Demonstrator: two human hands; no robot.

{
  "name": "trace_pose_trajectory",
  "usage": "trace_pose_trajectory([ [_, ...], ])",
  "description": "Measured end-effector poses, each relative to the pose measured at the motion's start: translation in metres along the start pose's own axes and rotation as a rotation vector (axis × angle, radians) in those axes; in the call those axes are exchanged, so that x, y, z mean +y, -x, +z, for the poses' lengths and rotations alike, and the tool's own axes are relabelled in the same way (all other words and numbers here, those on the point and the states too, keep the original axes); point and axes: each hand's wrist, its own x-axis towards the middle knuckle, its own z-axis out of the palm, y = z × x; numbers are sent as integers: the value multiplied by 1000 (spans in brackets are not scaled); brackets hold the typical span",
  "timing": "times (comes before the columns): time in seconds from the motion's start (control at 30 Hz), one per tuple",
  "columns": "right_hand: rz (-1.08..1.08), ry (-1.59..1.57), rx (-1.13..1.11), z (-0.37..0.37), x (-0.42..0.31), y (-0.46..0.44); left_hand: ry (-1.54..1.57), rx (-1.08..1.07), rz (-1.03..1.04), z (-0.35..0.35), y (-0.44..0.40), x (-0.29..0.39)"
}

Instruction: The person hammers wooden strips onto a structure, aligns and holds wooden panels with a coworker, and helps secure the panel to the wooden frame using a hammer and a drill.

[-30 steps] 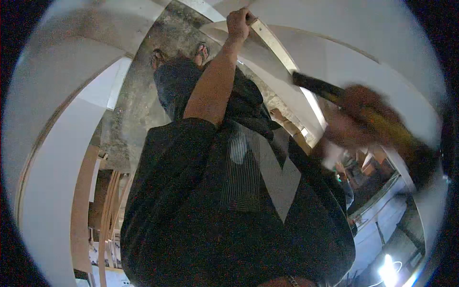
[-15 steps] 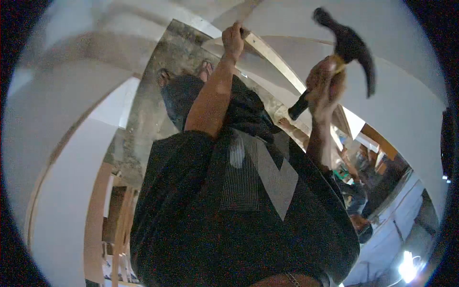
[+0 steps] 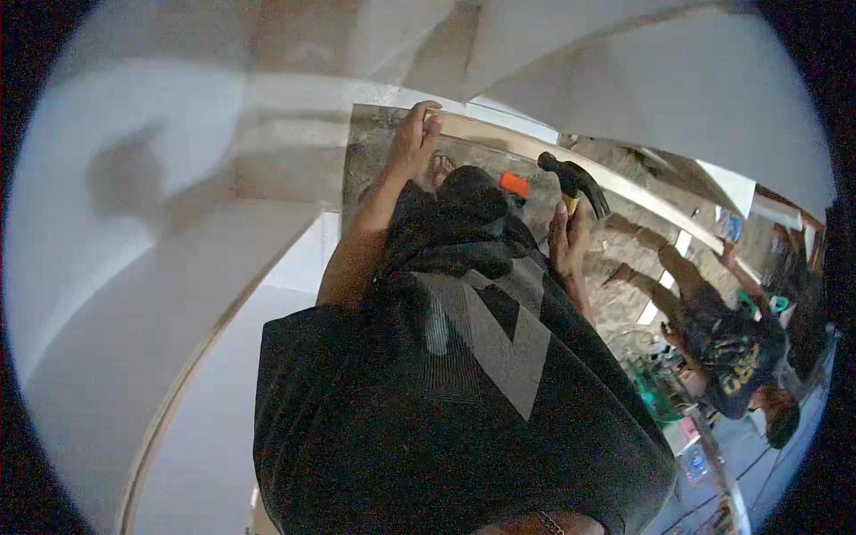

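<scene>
The left hand [image 3: 413, 143] has its fingers at the left end of the long wooden strip [image 3: 637, 193]; whether they grip it cannot be told. Rightward, an orange object [image 3: 514, 184] is hard to identify. Farther right, the right hand [image 3: 572, 241] holds the hammer [image 3: 571, 178], its head beyond the fingers, most of its handle hidden.

wood strip [image 3: 651, 209] free btwn L hand [image 3: 413, 143] & hammer [image 3: 575, 185], co-worker [image 3: 727, 348] blocking R end
</scene>
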Motion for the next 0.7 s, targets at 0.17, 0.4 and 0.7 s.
trace_pose_trajectory([
  [0.17, 115, -51, -34, -1, 7, 14, -19, -121, -43, -13, -7, 8],
  [0.4, 206, -215, 181, 24, 39, 33, -5, -180, -96, -30, -18, -3],
  [0.7, 164, -366, 390, 67, 47, 54, 78, -290, -150, -25, -30, -1],
])
